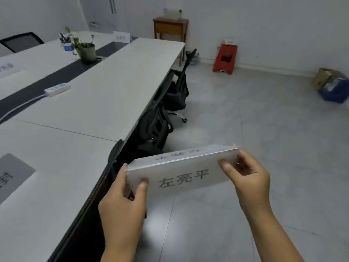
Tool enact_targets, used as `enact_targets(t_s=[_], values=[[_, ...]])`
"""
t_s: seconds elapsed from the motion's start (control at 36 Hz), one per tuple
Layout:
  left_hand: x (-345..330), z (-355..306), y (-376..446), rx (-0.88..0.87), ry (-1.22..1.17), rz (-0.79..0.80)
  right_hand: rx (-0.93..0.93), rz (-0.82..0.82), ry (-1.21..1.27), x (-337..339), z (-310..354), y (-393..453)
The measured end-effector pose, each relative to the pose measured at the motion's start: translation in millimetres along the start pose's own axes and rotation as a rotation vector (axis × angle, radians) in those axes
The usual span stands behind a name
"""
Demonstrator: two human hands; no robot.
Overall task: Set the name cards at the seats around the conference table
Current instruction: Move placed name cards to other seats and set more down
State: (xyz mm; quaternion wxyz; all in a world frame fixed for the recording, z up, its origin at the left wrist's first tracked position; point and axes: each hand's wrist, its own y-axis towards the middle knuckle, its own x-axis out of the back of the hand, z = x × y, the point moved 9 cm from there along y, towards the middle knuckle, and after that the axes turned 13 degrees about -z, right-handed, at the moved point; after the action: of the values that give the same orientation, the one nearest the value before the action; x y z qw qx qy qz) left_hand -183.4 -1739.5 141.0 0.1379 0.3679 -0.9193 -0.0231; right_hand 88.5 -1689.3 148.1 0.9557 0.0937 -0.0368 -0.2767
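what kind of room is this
Most likely an office meeting room. A long white conference table has black office chairs pushed under its edge, a name card stands at its far end, and both hands hold another name card beside it.

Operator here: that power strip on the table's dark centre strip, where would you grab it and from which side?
Grip the power strip across its long sides near the middle of its body, coming from above. It lies flat, and its cable leaves the near-left end, so that end is awkward. Both hands are busy: left hand and right hand hold the name card by its short ends.
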Motion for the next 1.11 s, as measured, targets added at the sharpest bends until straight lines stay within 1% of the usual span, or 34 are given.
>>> enact_targets(t_s=[0.08,0.19,0.28,0.42,0.53,0.61,0.67,0.75,0.86,1.0,1.11], values=[[-62,13,-13,0.066,0.055,0.098,-0.064,-0.036,-0.049,34,-34,37],[-127,17,-11,0.123,0.110,0.142,-0.125,-0.014,-0.083,44,-71,89],[-174,21,9,0.122,0.130,0.156,-0.148,0.012,-0.108,33,-98,131],[-256,29,61,0.066,0.176,0.174,-0.188,0.029,-0.131,0,-143,209],[-338,30,123,0.054,0.218,0.237,-0.223,-0.016,-0.154,-25,-169,284],[-395,17,167,0.049,0.219,0.261,-0.241,-0.046,-0.139,-43,-177,341],[-428,10,190,0.050,0.216,0.272,-0.244,-0.055,-0.130,-57,-182,377],[-469,16,219,0.101,0.224,0.292,-0.246,-0.054,-0.158,-79,-194,424],[-517,26,263,0.136,0.251,0.279,-0.238,0.014,-0.193,-125,-212,491],[-585,22,335,0.114,0.249,0.207,-0.201,0.099,-0.242,-193,-240,592],[-633,7,403,0.103,0.261,0.101,-0.158,0.170,-0.220,-260,-238,679]])
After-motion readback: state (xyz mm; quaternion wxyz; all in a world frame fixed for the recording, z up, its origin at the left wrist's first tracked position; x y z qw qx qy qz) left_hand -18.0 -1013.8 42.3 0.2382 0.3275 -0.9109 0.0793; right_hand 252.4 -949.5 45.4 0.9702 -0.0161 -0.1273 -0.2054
